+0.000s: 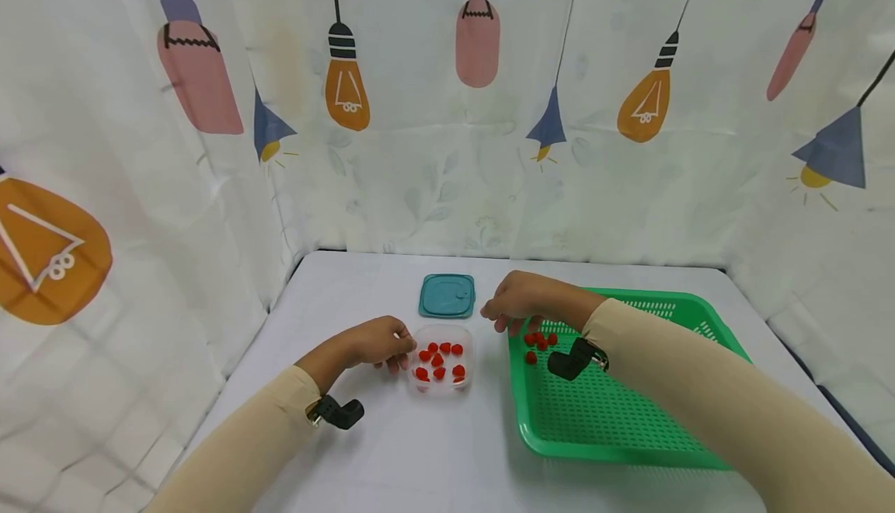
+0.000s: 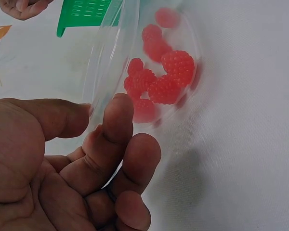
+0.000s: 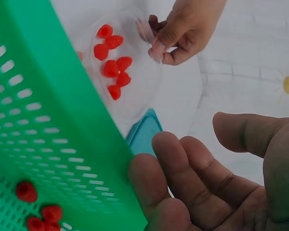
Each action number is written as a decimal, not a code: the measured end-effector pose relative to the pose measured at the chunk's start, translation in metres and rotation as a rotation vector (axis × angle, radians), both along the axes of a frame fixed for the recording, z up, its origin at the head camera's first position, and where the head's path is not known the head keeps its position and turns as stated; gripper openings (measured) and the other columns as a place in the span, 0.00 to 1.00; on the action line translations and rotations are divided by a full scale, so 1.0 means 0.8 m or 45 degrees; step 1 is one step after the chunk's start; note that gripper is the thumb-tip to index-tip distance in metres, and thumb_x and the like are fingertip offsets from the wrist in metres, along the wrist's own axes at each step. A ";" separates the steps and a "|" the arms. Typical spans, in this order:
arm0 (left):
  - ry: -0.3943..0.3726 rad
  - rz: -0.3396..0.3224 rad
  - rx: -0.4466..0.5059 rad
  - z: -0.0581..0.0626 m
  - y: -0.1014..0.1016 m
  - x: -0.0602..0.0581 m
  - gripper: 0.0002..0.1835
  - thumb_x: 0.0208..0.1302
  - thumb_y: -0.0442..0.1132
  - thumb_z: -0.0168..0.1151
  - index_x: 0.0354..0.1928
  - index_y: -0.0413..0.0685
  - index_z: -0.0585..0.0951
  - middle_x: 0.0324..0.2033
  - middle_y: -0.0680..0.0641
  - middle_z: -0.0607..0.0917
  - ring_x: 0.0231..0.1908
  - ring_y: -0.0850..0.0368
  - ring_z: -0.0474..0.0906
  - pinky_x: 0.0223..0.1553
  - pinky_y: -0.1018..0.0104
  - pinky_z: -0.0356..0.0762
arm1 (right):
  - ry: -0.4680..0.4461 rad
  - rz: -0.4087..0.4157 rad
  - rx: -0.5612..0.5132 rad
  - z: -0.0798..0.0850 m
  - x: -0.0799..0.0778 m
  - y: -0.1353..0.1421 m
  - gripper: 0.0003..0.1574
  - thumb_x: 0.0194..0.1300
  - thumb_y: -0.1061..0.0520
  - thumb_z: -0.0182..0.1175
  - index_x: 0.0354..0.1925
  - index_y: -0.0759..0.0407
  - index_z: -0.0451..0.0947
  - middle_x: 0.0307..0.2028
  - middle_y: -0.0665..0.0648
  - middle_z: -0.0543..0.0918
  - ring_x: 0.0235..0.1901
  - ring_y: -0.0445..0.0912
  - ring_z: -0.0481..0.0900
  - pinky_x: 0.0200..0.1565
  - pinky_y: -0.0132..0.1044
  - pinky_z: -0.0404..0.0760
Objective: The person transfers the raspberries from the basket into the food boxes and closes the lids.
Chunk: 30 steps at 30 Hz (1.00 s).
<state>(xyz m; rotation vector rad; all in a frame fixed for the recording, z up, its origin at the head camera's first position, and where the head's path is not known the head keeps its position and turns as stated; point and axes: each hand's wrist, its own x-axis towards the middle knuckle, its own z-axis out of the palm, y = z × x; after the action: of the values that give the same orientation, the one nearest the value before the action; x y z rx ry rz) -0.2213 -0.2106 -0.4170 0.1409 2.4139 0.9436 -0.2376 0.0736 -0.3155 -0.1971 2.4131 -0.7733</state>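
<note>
Forearms, two, in cream sleeves (image 1: 245, 435): extended over a white-covered table (image 1: 391, 458). A small black device (image 1: 343, 413) is worn at the left wrist, and a similar black unit (image 1: 569, 361) at the right.

Basket, green plastic (image 1: 594, 412), perforated: placed on the right of the table, its wide floor partly hidden by the right forearm. A small cluster of red raspberries (image 1: 541, 344) is contained in its far left corner; one berry is set slightly nearer than the others.

Left hand (image 1: 377, 342): positioned at the left side of the container. The rim is pinched between thumb and fingertips, as is shown best from the right wrist.

Container, clear plastic (image 1: 440, 390), lidless: stood upright on the table, left of the basket and apart from it. More red berries (image 1: 437, 360) are held inside, scattered over the bottom, with bare floor left between them.

Right hand (image 1: 520, 299): held above the basket's far left corner. Nothing is gripped; the fingers are loosely bent and the thumb is kept well apart from them. Whether the basket rim is touched cannot be told.

Lid, teal (image 1: 447, 295): laid flat beyond the container.

Curtain, white (image 1: 412, 218): hung behind the table, printed with lamps and bulbs.
</note>
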 end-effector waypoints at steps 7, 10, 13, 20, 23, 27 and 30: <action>-0.005 0.000 -0.010 0.001 -0.002 0.000 0.09 0.75 0.43 0.61 0.43 0.45 0.81 0.28 0.47 0.86 0.30 0.53 0.81 0.32 0.63 0.74 | -0.004 -0.003 -0.020 -0.003 -0.002 0.026 0.16 0.70 0.46 0.64 0.38 0.58 0.86 0.36 0.54 0.87 0.39 0.53 0.86 0.33 0.42 0.83; -0.007 -0.004 -0.008 0.001 -0.002 0.001 0.09 0.75 0.43 0.60 0.42 0.45 0.81 0.28 0.47 0.86 0.30 0.53 0.81 0.31 0.63 0.74 | -0.010 0.009 -0.048 -0.007 -0.003 0.038 0.16 0.71 0.47 0.63 0.38 0.59 0.85 0.38 0.55 0.87 0.40 0.54 0.87 0.33 0.43 0.83; -0.007 -0.003 -0.003 0.001 -0.001 0.001 0.08 0.75 0.43 0.60 0.42 0.45 0.81 0.28 0.47 0.85 0.30 0.53 0.81 0.31 0.63 0.74 | -0.009 0.006 -0.053 -0.009 -0.003 0.049 0.16 0.71 0.48 0.63 0.38 0.60 0.85 0.39 0.57 0.88 0.41 0.55 0.87 0.33 0.43 0.83; -0.007 0.001 0.001 0.002 -0.001 0.001 0.08 0.75 0.42 0.60 0.42 0.45 0.81 0.29 0.46 0.86 0.30 0.53 0.81 0.31 0.63 0.73 | -0.019 0.011 -0.024 -0.020 0.001 0.063 0.17 0.72 0.48 0.62 0.41 0.60 0.86 0.40 0.57 0.88 0.34 0.50 0.84 0.30 0.39 0.78; -0.003 0.000 -0.003 0.002 -0.002 0.001 0.08 0.75 0.42 0.60 0.42 0.45 0.81 0.29 0.46 0.86 0.29 0.53 0.81 0.31 0.64 0.73 | -0.019 0.006 -0.014 -0.026 0.002 0.067 0.16 0.72 0.47 0.63 0.43 0.58 0.85 0.40 0.56 0.88 0.37 0.52 0.85 0.30 0.39 0.79; 0.002 0.000 -0.005 0.000 -0.002 0.001 0.09 0.75 0.43 0.60 0.42 0.45 0.81 0.28 0.46 0.86 0.29 0.53 0.80 0.31 0.64 0.74 | -0.023 0.001 -0.003 -0.035 0.001 0.073 0.18 0.72 0.46 0.62 0.46 0.60 0.84 0.41 0.56 0.88 0.40 0.52 0.86 0.34 0.43 0.82; 0.000 0.001 -0.004 -0.002 -0.002 0.000 0.09 0.75 0.43 0.60 0.42 0.45 0.81 0.28 0.46 0.86 0.29 0.53 0.80 0.31 0.64 0.74 | -0.025 -0.007 -0.011 -0.042 -0.001 0.077 0.18 0.71 0.48 0.62 0.45 0.61 0.85 0.40 0.57 0.88 0.38 0.51 0.85 0.35 0.46 0.83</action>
<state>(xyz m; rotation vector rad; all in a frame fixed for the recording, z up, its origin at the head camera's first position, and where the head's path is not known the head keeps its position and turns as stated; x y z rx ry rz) -0.2216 -0.2124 -0.4183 0.1389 2.4159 0.9401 -0.2383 0.1351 -0.3493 -0.1857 2.3927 -0.7850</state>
